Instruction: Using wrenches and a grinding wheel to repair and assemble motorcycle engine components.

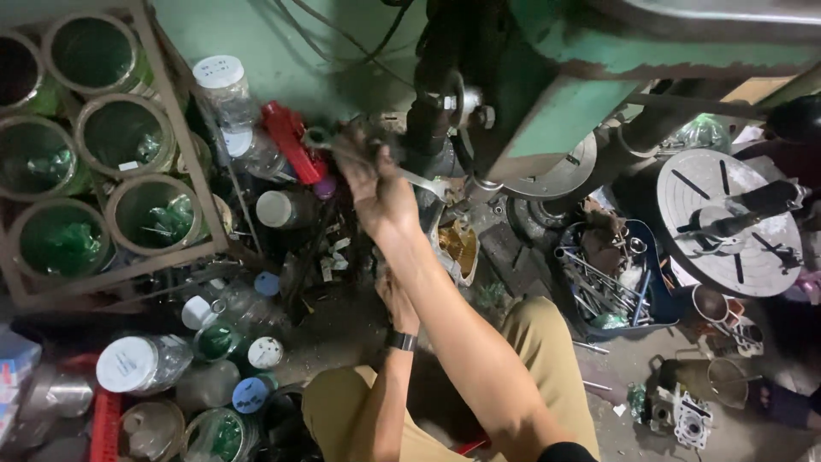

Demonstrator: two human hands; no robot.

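Right hand (374, 184) gripping a wrench (376, 162) at frame centre
Fingers closed round its shaft; left hand (395, 299) below, partly hidden, grip unclear

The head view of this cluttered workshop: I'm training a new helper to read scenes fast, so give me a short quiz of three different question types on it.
1. True or false: the right hand has its grip on a metal wrench.
2. Multiple choice: the left hand is
A) resting on the round slotted plate
B) low, beneath the right forearm, with a dark wristband
C) lifting a plastic jar
3. Fill in: the rack at upper left holds round ____ containers.

Key: 1 true; 2 B; 3 green
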